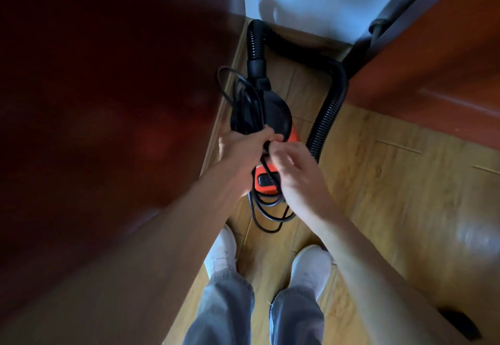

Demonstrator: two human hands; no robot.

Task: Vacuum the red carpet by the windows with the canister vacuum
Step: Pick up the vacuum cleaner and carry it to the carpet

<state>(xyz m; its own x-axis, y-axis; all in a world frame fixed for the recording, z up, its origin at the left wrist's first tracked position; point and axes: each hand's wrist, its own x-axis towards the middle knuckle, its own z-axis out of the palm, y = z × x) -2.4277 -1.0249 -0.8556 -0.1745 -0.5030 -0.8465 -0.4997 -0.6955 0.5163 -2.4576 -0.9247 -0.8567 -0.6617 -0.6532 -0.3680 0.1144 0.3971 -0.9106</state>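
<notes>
Two hands on one orange-and-black canister vacuum sitting on the wood floor: left hand fingers clamped round the looped black cord, right hand fingers pinching a strand, one ribbed hose curling behind.

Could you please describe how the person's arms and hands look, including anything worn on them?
The left forearm and right forearm are bare, with no sleeve in view. The left hand and right hand wear no gloves, and no watch, bracelet or ring shows, though motion blurs the right hand a little. Below them are grey trousers and white shoes.
</notes>
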